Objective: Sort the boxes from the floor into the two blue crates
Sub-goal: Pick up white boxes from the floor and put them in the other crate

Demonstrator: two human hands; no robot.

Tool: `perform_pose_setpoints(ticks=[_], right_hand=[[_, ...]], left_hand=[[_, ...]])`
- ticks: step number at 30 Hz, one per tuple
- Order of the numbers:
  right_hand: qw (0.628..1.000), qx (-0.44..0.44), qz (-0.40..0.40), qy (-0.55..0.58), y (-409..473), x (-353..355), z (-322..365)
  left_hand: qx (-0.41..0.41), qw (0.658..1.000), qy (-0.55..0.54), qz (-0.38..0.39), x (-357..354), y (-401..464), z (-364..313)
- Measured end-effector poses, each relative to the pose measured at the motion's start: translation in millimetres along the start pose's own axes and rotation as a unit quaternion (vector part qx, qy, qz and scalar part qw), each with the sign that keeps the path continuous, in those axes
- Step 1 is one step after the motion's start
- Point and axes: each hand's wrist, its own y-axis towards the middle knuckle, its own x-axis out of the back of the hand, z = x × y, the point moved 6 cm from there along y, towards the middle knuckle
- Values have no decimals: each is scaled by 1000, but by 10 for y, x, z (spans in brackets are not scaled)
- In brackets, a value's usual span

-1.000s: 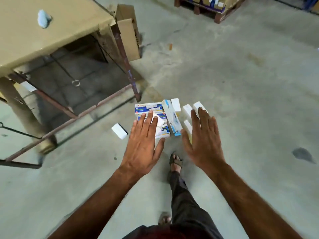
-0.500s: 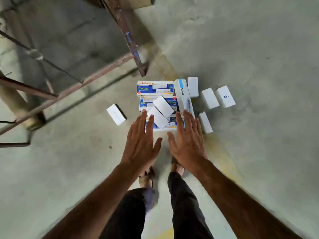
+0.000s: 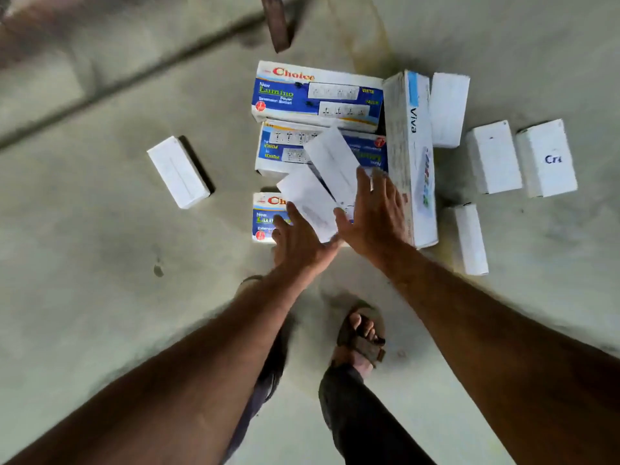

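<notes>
Nothing sorted yet: my left hand (image 3: 295, 243) and right hand (image 3: 372, 216) reach spread and empty over the boxes (image 3: 317, 97) on the floor (image 3: 100, 263); no crates visible.

Grey concrete floor (image 3: 100, 297), stained, rusty metal table leg (image 3: 276, 25) at top

Nearest Choice box (image 3: 265, 218) partly hidden by hands, table leg (image 3: 275, 21) cut off at top, blurred

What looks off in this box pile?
Two plain white boxes lie skewed across the Choice boxes. One white box sits apart, left of the pile. No damage visible.
</notes>
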Motion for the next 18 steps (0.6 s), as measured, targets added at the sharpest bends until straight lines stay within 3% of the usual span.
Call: perform_pose_setpoints(ticks=[5,10,18], right_hand=[[1000,-6,6,-2,774,-494,-142],[998,18,54,12,1093,-739,-244],[999,-20,32,-9,1056,-870,-211]], left_hand=[[77,987,-122,-66,-432,678,-169],[60,995,-70,-48,-559,953,-69],[60,994,-76,-49,-124,1112,468]])
